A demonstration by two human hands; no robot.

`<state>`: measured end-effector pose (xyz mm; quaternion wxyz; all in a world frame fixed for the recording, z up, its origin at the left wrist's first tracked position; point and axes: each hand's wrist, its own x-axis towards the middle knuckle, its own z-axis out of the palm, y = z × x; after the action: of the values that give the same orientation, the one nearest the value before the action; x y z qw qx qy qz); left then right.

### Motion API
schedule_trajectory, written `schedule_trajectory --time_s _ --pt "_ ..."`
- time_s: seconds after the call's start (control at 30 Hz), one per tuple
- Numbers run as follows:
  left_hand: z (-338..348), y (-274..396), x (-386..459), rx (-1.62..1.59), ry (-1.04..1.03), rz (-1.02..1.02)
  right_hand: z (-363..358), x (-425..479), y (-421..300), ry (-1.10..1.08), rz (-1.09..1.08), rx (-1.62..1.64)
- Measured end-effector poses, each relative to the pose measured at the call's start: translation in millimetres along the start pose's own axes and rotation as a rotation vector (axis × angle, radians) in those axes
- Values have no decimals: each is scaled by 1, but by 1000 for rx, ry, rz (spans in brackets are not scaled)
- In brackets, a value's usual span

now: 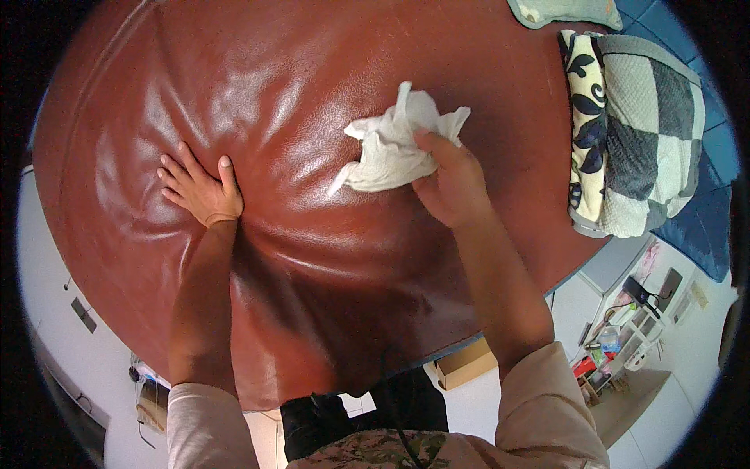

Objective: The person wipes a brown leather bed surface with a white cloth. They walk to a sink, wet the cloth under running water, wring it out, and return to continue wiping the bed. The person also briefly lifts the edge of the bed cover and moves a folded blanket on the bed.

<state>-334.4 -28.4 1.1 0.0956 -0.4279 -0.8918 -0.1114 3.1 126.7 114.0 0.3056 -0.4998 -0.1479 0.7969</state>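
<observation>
A glossy reddish-brown leather-like cover (375,240) spreads out before me, creased around my left hand (205,190). That hand lies flat on it with the fingers apart and holds nothing. To its right, my right hand (451,176) grips a crumpled white cloth (389,152) between thumb and fingers. The cloth hangs over the cover in loose folds; I cannot tell how much of it touches the surface. Some of the right fingers are hidden behind the cloth and the hand.
Folded checked bedding (633,135) lies at the right, below a pale green cushion (568,12). A cardboard box (466,363) stands on the floor past the near edge. A white organizer (638,337) with small items and cables is at the lower right.
</observation>
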Motion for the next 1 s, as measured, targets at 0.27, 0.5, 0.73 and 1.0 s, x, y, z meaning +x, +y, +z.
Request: schedule_trajectory --time_s 0.27,0.5,0.73,1.0 --pt "1 -2 -1 4 10 7 -32 -4 -29 333 -244 -797" --pt "2 -2 -1 13 23 8 -23 -28 -26 453 -944 -1466" --pt "-1 -2 -1 6 2 -2 7 -77 6 72 -957 -1953" --pt "-13 2 2 7 -55 -24 14 1 37 187 -764 -1725"
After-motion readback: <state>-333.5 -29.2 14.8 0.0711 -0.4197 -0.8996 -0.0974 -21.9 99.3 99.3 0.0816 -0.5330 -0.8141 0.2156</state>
